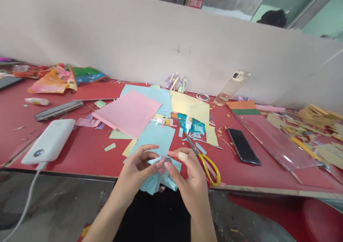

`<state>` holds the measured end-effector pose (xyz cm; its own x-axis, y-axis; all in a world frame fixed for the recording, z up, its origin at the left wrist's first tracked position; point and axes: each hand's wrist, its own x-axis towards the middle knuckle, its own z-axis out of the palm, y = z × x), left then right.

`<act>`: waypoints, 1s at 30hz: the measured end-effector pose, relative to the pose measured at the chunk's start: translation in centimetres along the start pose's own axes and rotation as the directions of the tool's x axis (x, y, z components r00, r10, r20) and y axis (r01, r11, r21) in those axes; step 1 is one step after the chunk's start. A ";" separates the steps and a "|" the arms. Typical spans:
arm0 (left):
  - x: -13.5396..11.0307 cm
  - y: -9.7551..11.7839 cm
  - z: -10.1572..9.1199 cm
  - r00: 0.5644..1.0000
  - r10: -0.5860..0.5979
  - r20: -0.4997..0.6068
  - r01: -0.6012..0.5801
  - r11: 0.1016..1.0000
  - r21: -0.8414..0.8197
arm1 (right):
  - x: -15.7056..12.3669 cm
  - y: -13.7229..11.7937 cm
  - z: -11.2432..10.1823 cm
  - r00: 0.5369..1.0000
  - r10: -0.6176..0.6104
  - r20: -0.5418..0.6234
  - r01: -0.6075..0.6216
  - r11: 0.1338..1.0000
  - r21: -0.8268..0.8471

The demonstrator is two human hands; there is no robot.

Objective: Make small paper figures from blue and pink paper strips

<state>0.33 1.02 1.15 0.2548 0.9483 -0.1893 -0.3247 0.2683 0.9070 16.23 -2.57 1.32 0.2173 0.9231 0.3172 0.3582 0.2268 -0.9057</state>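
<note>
My left hand and my right hand meet over the table's front edge, fingertips pinched together on a small light-blue paper strip. A plaster wraps one finger of the right hand. Under the hands lie light-blue paper pieces hanging over the edge. Yellow-handled scissors lie just right of my right hand. Two small glue bottles lie on the paper sheets behind.
Pink, blue and yellow paper sheets cover the red table. A white power bank with cable sits left, a black phone right, a clear bottle against the back wall, paper scraps and sticks far right.
</note>
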 end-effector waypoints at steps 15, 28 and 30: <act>-0.1 -0.8 -0.6 0.998 -0.055 0.025 0.053 0.996 0.077 | 0.6 0.2 0.9 0.952 0.267 0.151 -0.292 0.938 0.187; 0.0 -1.2 -0.6 0.999 -0.031 0.014 0.030 0.995 0.096 | 0.8 -0.2 0.5 0.936 0.279 0.217 -0.316 0.935 0.161; 0.0 -1.2 -0.7 0.999 -0.042 0.018 0.040 0.995 0.090 | 0.8 -0.3 0.5 0.934 0.275 0.229 -0.319 0.930 0.181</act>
<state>0.07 0.86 -0.20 0.2849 0.9329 -0.2202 -0.2311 0.2899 0.9287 15.88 -1.76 1.66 0.0936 0.9955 -0.0176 0.0997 -0.0269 -0.9947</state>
